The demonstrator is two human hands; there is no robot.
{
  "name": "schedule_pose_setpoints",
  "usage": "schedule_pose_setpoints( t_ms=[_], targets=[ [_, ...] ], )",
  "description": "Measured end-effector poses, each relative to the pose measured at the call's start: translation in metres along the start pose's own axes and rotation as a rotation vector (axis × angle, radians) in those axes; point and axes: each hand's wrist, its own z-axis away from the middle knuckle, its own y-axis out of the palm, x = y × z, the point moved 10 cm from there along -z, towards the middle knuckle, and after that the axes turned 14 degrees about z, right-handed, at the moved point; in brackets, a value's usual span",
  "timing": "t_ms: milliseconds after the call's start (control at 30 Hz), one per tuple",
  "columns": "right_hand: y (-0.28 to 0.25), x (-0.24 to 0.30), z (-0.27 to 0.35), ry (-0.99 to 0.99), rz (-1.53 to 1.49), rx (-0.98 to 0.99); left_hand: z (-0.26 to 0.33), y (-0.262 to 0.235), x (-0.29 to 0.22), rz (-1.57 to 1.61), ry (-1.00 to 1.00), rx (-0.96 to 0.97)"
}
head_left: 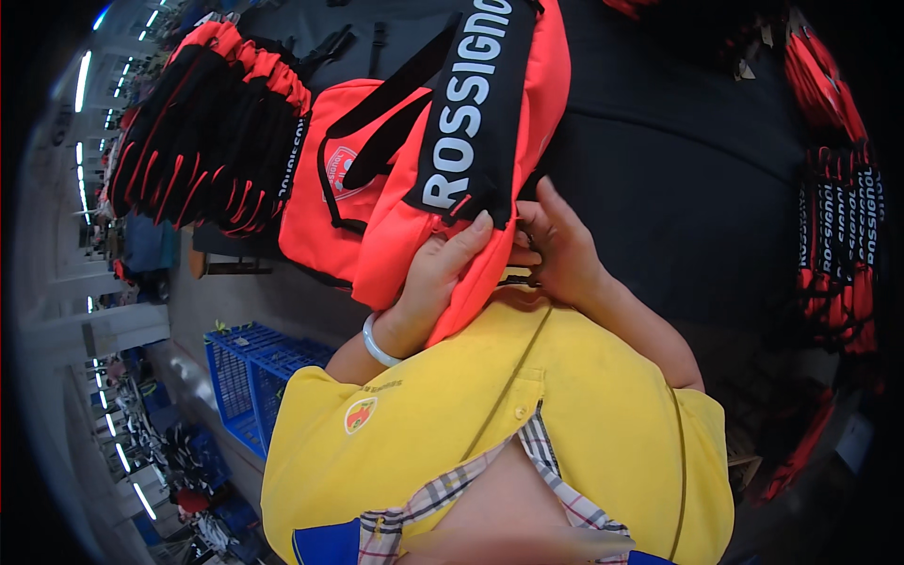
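Coral-red nylon backpack [395,179] lay on the black counter [678,160]; our left hand [428,287] clamped its lower edge, our right hand [556,250] pinched the black strap [471,113] just above. We judged that slick fabric could slip free.

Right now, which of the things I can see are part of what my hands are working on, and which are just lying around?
In hand:
red bag, gripped by left hand and right hand
its black lettered strap

Lying about:
stack of red and black pieces on the left
bundle of lettered straps on the right
blue crate
black table
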Motion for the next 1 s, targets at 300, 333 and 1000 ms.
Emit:
schedule_pose_setpoints(
  t_ms=[300, 333, 1000],
  targets=[
    [0.018, 0.104, 0.064, -0.499, 1.543, -0.61, -0.004, -0.047, -0.019, -0.18, 0.168, -0.283],
    [0.027, 0.107, 0.067, -0.599, 1.616, -0.625, -0.006, -0.051, -0.014, -0.11, 0.142, -0.262],
    [0.052, 0.111, 0.065, -0.677, 1.8, -0.686, 0.004, 0.0, -0.018, -0.119, 0.2, -0.057]
  ],
)
